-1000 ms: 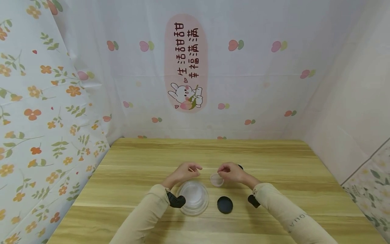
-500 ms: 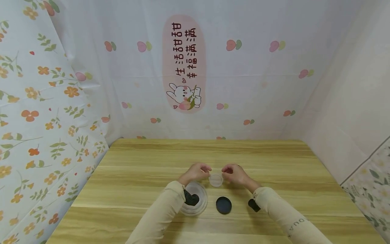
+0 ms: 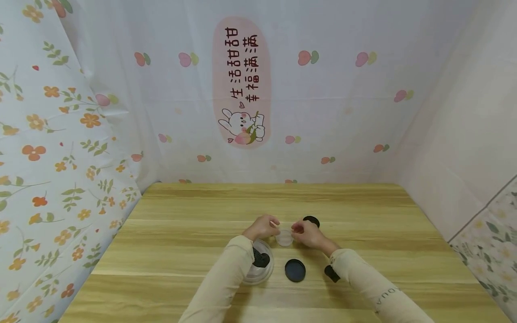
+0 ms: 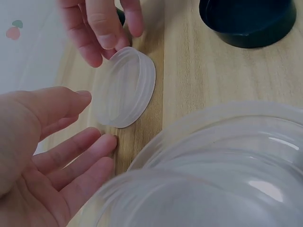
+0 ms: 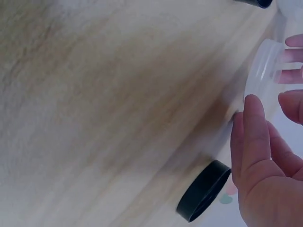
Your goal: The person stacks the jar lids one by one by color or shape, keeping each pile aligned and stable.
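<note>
A small clear round plastic lid (image 3: pixel 284 238) lies between the two hands, its raised rim (image 4: pixel 146 90) showing in the left wrist view. My left hand (image 3: pixel 263 227) is at its left side, thumb and fingers spread apart and relaxed, holding nothing. At the opposite side is my right hand (image 3: pixel 310 234); its fairly straight fingertips (image 5: pixel 254 101) come right up to the lid's edge. Clear round plastic containers (image 4: pixel 227 189), one within another, stand below the left wrist. Nearer the body than the small lid is a shallow black round lid (image 3: pixel 295 270), hollow side up.
Another black round piece (image 3: pixel 312 220) sits just behind the right hand, also visible in the right wrist view. Everything rests on a wood-grain table (image 3: pixel 177 224), backed by a printed white curtain (image 3: pixel 339 112). A black wrist camera (image 3: pixel 260 259) overhangs the clear containers.
My left hand has moved right, coming up to the clear lid. The right hand has shifted slightly off its top edge, and the black piece behind it shows more fully.
</note>
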`<action>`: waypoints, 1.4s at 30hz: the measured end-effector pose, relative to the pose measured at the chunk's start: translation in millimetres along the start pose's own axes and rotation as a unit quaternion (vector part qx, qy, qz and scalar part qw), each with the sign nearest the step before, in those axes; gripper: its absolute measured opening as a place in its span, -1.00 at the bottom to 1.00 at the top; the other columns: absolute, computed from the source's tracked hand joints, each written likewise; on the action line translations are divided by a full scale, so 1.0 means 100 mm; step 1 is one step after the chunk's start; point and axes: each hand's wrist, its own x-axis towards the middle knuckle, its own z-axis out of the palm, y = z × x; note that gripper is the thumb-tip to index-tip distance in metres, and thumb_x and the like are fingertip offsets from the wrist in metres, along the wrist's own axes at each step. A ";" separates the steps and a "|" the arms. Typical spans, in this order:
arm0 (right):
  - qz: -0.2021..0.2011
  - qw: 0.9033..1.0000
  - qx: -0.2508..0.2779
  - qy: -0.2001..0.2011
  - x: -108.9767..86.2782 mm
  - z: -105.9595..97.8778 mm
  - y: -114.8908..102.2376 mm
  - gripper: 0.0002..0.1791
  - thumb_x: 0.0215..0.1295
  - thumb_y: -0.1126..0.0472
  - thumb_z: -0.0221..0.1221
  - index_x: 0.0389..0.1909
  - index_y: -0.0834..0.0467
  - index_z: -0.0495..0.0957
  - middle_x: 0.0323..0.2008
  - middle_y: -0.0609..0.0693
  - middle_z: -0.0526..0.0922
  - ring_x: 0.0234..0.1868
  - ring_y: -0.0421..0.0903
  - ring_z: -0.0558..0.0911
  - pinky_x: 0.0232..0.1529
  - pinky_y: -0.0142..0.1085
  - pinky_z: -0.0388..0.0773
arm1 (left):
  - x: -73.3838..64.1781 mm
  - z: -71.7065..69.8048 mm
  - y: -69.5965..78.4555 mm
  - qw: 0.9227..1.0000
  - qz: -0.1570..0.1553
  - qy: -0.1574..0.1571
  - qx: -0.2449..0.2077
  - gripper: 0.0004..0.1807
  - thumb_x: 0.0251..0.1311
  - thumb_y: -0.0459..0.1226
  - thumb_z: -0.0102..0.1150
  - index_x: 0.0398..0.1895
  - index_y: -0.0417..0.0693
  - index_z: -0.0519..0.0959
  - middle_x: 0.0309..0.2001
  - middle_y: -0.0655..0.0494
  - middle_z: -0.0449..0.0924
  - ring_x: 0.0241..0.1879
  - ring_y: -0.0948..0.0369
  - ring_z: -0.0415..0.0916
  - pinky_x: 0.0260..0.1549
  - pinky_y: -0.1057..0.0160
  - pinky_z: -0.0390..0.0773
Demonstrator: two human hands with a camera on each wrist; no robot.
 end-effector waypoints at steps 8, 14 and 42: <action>-0.004 1.000 -0.023 0.003 0.01 0.04 0.01 -0.76 0.05 0.41 0.16 -0.23 0.44 0.50 -0.39 0.08 0.55 -0.34 -0.07 0.53 -0.33 -0.29 0.50 | -0.31 -0.10 0.56 0.998 -0.063 -0.014 0.006 -0.65 -0.08 -0.30 0.27 -0.14 -0.11 0.51 -0.38 0.05 0.58 -0.49 0.23 0.55 -0.56 0.29 0.51; 0.006 1.000 -0.028 0.009 0.01 0.06 0.00 -0.76 0.03 0.44 0.16 -0.23 0.43 0.51 -0.42 0.06 0.54 -0.35 -0.08 0.53 -0.35 -0.30 0.50 | -0.53 -0.26 0.92 0.998 -0.062 -0.030 0.001 -0.67 -0.11 -0.34 0.28 -0.18 -0.15 0.54 -0.43 0.04 0.56 -0.51 0.23 0.50 -0.62 0.32 0.48; -0.027 0.999 0.013 0.036 0.03 0.02 -0.12 -0.83 0.08 0.46 0.09 -0.27 0.39 0.53 -0.43 0.08 0.57 -0.38 -0.08 0.54 -0.41 -0.32 0.51 | -0.70 -0.46 1.11 0.999 0.019 0.003 -0.037 -0.81 -0.18 -0.41 0.13 -0.43 -0.04 0.60 -0.57 0.18 0.52 -0.67 0.28 0.49 -0.69 0.38 0.48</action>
